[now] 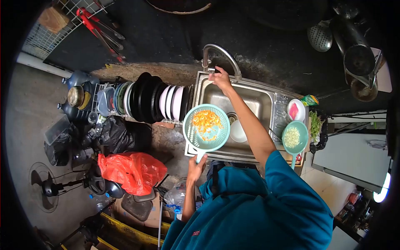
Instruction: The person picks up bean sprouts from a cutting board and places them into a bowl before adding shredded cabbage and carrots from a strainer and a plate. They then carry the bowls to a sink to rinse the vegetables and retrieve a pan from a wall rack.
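My left hand (194, 168) is closed round the handle of a light green plastic strainer (223, 135), held over the near left edge of the steel sink (260, 98). Thin orange and pale shreds (207, 121), carrot-like, lie in the strainer. Reaching across the sink, my right hand (221, 79) has its fingers on the tap handle (211, 71) at the base of the curved faucet (227, 51). No water stream can be made out. A white bowl (238, 131) sits in the basin, partly hidden by my right forearm.
Right of the basin, a second green strainer (303, 135) holds pale shreds, beside a white dish (299, 105) with a pink item. Plates and black pans (143, 98) stand in a rack at left. A red plastic bag (133, 171) lies below them. Utensils hang on the wall.
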A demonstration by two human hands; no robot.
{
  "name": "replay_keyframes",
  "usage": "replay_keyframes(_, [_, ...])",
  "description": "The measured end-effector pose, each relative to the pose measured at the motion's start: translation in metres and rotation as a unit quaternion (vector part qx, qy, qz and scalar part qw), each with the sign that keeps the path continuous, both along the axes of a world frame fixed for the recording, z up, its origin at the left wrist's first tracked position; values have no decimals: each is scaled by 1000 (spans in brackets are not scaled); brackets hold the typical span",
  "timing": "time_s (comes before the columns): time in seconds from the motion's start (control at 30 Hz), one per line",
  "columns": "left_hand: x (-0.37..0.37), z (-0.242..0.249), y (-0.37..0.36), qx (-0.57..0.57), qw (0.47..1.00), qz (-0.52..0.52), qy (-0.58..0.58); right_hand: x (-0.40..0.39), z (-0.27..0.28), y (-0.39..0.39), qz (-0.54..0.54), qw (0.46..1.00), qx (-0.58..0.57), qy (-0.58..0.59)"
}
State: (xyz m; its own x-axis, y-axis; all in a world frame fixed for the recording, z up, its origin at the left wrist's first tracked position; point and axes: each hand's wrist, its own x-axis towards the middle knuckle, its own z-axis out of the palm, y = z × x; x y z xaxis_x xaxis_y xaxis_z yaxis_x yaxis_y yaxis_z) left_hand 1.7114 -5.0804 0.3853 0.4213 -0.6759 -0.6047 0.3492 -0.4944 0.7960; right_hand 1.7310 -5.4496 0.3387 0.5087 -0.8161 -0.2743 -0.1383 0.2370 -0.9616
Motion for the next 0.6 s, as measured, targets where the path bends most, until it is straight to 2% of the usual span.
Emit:
replay_keyframes(0.03, [-1,-1,-10,4,1000,2,2,-11,-1,1,-1,1000,1,8])
replay_keyframes(0.1, [4,-8,-32,-13,1000,-23,10,-34,0,12,-18,992,-54,111])
replay_keyframes(0.13, [6,-17,-44,-23,999,-38,15,-49,12,21,-21,996,-21,78])
replay_keyframes(0.17, [7,-26,-55,-33,998,-53,20,-62,15,26,-48,998,47,-7])
replay_keyframes(0.23, [9,-37,-72,-50,996,-73,29,-91,24,26,-55,982,151,-103])
replay_keyframes(0.27, [11,-42,-76,-55,994,-75,55,-99,34,27,-139,954,196,-181])
replay_keyframes(0.37, [10,-46,-81,-50,992,-107,36,-119,53,33,-147,962,159,-165])
replay_keyframes(0.57, [10,-52,-86,-34,991,-128,6,-118,42,37,-110,974,117,-162])
replay_keyframes(0.6, [10,-53,-86,-36,990,-133,7,-118,38,38,-133,980,73,-125])
